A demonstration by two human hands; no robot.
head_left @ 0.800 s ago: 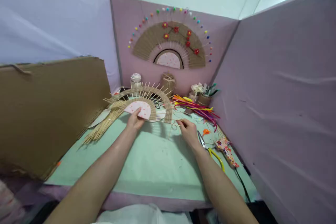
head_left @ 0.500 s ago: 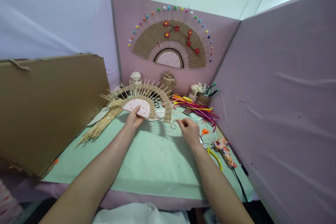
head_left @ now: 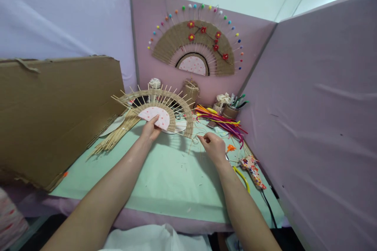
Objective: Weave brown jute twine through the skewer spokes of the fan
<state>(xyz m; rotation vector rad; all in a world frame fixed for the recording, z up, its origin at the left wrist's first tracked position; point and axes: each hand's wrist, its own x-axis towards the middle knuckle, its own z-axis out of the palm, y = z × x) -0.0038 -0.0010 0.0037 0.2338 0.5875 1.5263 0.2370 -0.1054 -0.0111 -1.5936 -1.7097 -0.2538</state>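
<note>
we seem mid-weave on the stick fan (head_left: 161,104) held over the table (head_left: 176,192), our left hand (head_left: 150,130) pinching its dotted panel (head_left: 153,113), our right hand (head_left: 212,146) pinching seemingly a thin strand (head_left: 195,137), so the next pass calls for even tension.

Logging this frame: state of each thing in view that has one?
Left hand: gripping woven fan
Woven fan: held up, spread open
Right hand: pinching a thin strand or stick
Flowered fan: spread open, upright
Stick bundle: lying down
Pipe cleaners: loosely piled
Cardboard: standing upright
Scissors: lying, partly hidden; open/shut unclear
Glue gun: lying down, power unclear
</note>
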